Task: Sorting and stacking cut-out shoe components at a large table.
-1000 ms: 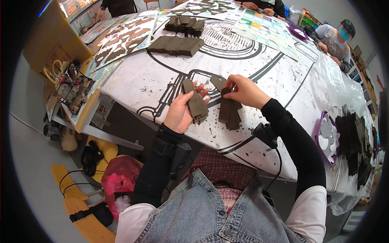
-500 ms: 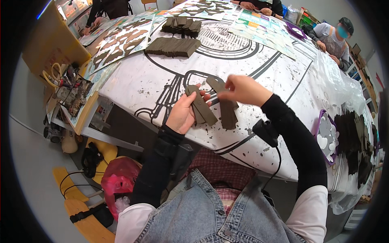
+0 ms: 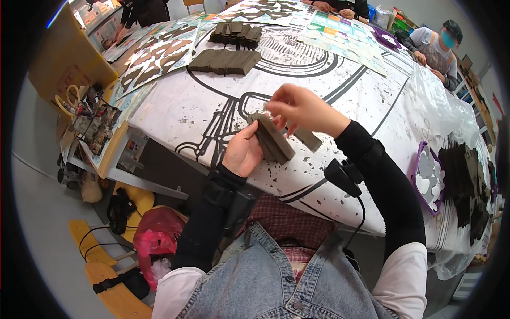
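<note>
- Left hand (image 3: 243,153): gripping stack of brown strips (image 3: 272,141)
- Right hand (image 3: 307,110): half-curled beside stack's upper end; whether gripping anything, cannot tell
- Another strip (image 3: 309,140): on desk (image 3: 178,111), just below right hand

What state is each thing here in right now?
Left hand: gripping brown strips
Brown strips: stacked, tilted
Right hand: fingers bent, contact unclear
Loose strips: partly hidden
Far strip stacks: untouched
Purple tray: holding grey and white pieces
Plastic sheet: crumpled
Pink bag: crumpled
Tablecloth: flecked
</note>
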A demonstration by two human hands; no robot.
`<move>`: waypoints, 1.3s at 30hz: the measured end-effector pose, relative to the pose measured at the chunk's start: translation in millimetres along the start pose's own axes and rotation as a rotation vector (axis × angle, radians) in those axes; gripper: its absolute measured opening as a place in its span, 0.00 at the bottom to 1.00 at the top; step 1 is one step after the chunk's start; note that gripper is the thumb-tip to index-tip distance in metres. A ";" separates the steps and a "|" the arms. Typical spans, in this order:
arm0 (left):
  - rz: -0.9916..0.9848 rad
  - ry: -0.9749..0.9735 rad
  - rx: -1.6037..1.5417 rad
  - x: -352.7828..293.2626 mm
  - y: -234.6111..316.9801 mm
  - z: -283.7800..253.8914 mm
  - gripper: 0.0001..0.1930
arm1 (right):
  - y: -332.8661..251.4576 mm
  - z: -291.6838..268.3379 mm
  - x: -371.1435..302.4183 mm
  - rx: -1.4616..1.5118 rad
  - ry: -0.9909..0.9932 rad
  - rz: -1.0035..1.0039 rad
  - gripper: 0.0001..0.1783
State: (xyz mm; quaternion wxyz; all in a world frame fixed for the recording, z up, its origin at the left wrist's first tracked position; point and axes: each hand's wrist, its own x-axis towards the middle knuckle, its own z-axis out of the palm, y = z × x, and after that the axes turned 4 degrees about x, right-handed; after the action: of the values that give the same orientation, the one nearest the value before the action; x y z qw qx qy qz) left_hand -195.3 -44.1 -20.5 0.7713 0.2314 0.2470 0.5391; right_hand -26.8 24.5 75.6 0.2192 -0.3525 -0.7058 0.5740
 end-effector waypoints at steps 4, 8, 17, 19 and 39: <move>0.055 -0.010 -0.144 -3.5 3.2 3.9 0.19 | 29.7 -35.9 1.3 -0.850 0.145 -0.098 0.19; 0.137 0.128 0.039 -6.6 4.9 4.2 0.18 | 52.8 -36.5 -10.3 -0.871 0.020 -0.007 0.25; 0.169 0.046 0.117 -0.9 -1.3 0.9 0.19 | 33.5 -33.4 -7.0 -0.663 0.273 -0.178 0.18; 0.093 0.013 -0.009 0.4 -0.6 -1.2 0.18 | 3.3 -7.4 -5.6 -0.550 0.170 -0.176 0.18; 0.132 -0.081 0.082 12.7 9.6 22.0 0.18 | 9.2 -5.5 -0.9 -0.110 -0.095 -0.082 0.17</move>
State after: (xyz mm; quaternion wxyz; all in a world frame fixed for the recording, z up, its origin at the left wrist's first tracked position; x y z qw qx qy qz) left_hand -184.6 -31.1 0.8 0.7331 0.3002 0.2219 0.5685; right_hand -20.0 28.3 68.2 0.1891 -0.3069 -0.7598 0.5411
